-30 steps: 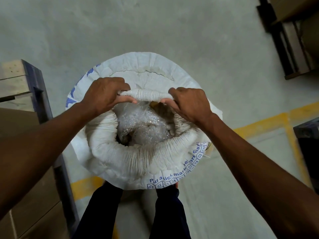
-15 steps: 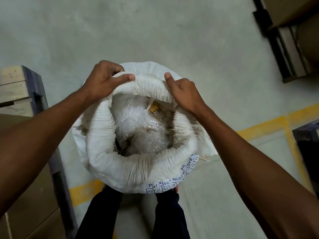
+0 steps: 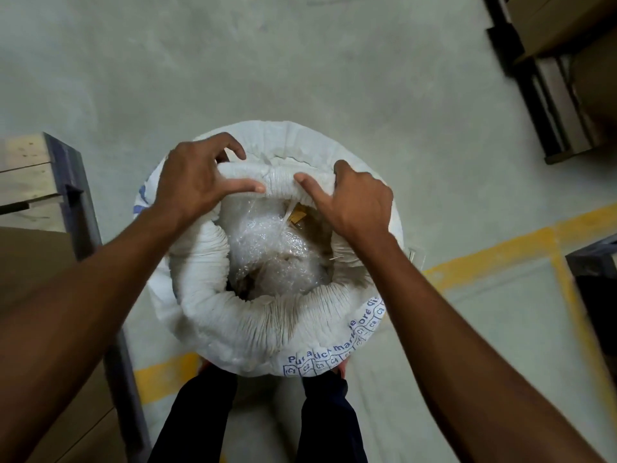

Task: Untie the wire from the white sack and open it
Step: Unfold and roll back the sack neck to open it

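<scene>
Both hands shifted outward along far roll | left hand [image 3: 195, 182] and right hand [image 3: 354, 200] grip clenched on white sack [image 3: 253, 324] rim, rolling it down to widen mouth | bubble wrap [image 3: 267, 255] just below grip | wire not visible

The one camera is sitting on my head and is looking almost straight down, close over the open white sack [image 3: 267, 325]. My two forearms are entering from the bottom corners, my legs [image 3: 260, 419] are showing at the bottom edge, and the concrete floor [image 3: 300, 61] is filling the rest.
</scene>
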Tool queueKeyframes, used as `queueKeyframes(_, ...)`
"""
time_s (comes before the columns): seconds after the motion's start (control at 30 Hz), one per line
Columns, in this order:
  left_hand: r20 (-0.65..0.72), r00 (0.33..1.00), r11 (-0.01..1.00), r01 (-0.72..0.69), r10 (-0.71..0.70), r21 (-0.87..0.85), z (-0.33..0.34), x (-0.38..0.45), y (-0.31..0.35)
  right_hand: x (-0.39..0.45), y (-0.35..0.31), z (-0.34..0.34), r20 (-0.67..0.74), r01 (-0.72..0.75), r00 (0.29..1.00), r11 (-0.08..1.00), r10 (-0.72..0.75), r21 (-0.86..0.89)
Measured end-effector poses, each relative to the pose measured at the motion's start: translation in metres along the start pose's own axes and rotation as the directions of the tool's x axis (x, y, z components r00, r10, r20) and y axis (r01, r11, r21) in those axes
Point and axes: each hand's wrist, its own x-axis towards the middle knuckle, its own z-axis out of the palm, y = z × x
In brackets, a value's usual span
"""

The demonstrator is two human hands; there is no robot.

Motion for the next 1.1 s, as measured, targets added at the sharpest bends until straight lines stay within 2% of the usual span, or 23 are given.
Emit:
queueKeyframes(0.17, -0.165, 0.985, 0.983, 0.079, -0.051, 0.168, 0.032, -0.044, -0.009, -0.029, -0.009, 0.027, -0.102, -0.092, 0.992, 0.982, 0.076, -0.163)
queueKeyframes(0.27, -0.319, 0.924, 0.905, 0.309, -0.213, 0.292, 0.056, -0.073, -0.011, -0.04, -0.01, 0.034, -0.139, -0.194, 0.975, 0.972, 0.175, -0.134)
queueKeyframes(0.37, -0.392, 0.825, 0.823, 0.517, -0.407, 0.235, 0.079, -0.094, -0.01, -0.048, -0.01, 0.038, -0.155, -0.284, 0.95, 0.955, 0.269, -0.081)
queueKeyframes(0.43, -0.385, 0.737, 0.764, 0.635, -0.556, 0.111, 0.088, -0.097, -0.011, -0.057, -0.012, 0.041, -0.14, -0.348, 0.931, 0.936, 0.339, -0.05)
queueKeyframes(0.5, -0.339, 0.696, 0.748, 0.662, -0.634, -0.04, 0.091, -0.092, -0.012, -0.069, -0.014, 0.045, -0.112, -0.416, 0.905, 0.909, 0.411, -0.031)
queueKeyframes(0.57, -0.319, 0.724, 0.781, 0.618, -0.611, -0.094, 0.09, -0.087, -0.014, -0.081, -0.016, 0.053, -0.096, -0.473, 0.877, 0.881, 0.47, -0.015)
queueKeyframes(0.67, -0.325, 0.804, 0.866, 0.482, -0.498, -0.134, 0.081, -0.08, -0.017, -0.089, -0.022, 0.062, -0.054, -0.516, 0.854, 0.855, 0.518, 0.051)
queueKeyframes(0.8, -0.14, 0.925, 0.927, 0.324, -0.352, -0.191, 0.056, -0.079, -0.023, -0.087, -0.02, 0.049, -0.049, -0.468, 0.864, 0.835, 0.501, 0.29)
queueKeyframes(0.87, -0.088, 0.945, 0.935, 0.293, -0.314, -0.198, 0.04, -0.077, -0.026, -0.084, -0.01, 0.04, -0.001, -0.453, 0.879, 0.837, 0.476, 0.307)
queueKeyframes(1.1, -0.084, 0.963, 0.963, 0.246, -0.256, -0.113, 0.001, -0.075, -0.034, -0.072, 0.016, 0.005, 0.088, -0.38, 0.925, 0.879, 0.371, 0.287)
